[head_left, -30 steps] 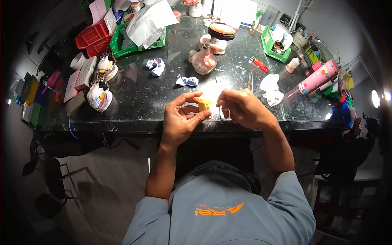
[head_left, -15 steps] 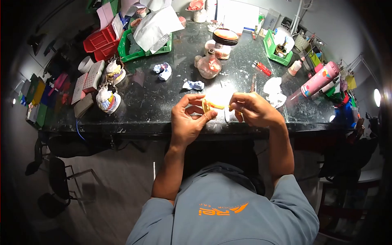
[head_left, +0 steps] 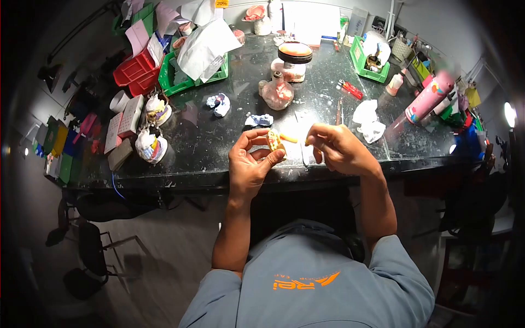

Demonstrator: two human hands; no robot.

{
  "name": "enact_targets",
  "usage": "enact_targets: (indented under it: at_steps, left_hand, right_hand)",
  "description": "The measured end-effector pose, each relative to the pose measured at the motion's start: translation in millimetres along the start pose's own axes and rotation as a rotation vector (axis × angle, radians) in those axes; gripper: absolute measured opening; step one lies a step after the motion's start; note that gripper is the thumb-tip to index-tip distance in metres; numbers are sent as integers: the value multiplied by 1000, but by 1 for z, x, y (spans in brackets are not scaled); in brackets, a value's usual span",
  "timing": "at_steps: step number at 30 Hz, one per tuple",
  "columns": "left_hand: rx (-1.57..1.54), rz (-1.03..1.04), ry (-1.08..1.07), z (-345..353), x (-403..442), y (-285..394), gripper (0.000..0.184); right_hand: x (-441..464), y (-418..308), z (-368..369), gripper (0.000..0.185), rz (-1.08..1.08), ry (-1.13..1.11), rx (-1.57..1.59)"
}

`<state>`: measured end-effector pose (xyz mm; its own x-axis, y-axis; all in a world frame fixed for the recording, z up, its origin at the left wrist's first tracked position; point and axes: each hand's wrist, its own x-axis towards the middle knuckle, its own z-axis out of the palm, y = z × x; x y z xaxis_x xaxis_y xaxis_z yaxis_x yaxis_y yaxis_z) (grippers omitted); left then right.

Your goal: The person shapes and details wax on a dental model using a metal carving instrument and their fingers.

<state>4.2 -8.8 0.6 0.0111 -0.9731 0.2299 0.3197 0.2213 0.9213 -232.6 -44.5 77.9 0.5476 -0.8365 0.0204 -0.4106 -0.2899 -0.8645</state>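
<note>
My left hand (head_left: 250,164) is closed around a small yellowish dental cast (head_left: 275,141), thumb in front and fingers behind, just above the bench's front edge. From the cast an orange, strip-like piece (head_left: 289,138) points toward my right hand (head_left: 339,150). That hand is curled with its fingertips pinched, a short gap from the strip's end; what sits in the pinch is too small or hidden to name. Beyond my left hand lies a bluish-white impression piece (head_left: 259,119). A second such piece (head_left: 219,104) rests farther left.
A round glass burner-like jar (head_left: 278,94) stands mid-bench before a dark-rimmed dish (head_left: 295,52). Mounted casts (head_left: 151,145) sit left. To the right are crumpled white tissue (head_left: 369,121), a red tool (head_left: 350,89), a thin instrument (head_left: 339,111) and a pink bottle (head_left: 430,98).
My right fingertips have come away from the orange strip, leaving a gap. The cast in my left hand is turned more upright. The whole view has shifted slightly.
</note>
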Motion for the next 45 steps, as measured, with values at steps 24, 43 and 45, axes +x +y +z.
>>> enact_targets:
  at_steps: [24,43,45]
  left_hand:
    - [212,94,114,15,-6,1,56]
    - [363,129,123,17,-15,-8,57]
    - [334,236,128,20,-14,-11,58]
  right_hand:
    - [-61,106,-67,15,75,870,-254]
    - [-52,111,-56,10,-45,1111,-627]
    - [-54,113,-56,10,-33,1091,-605]
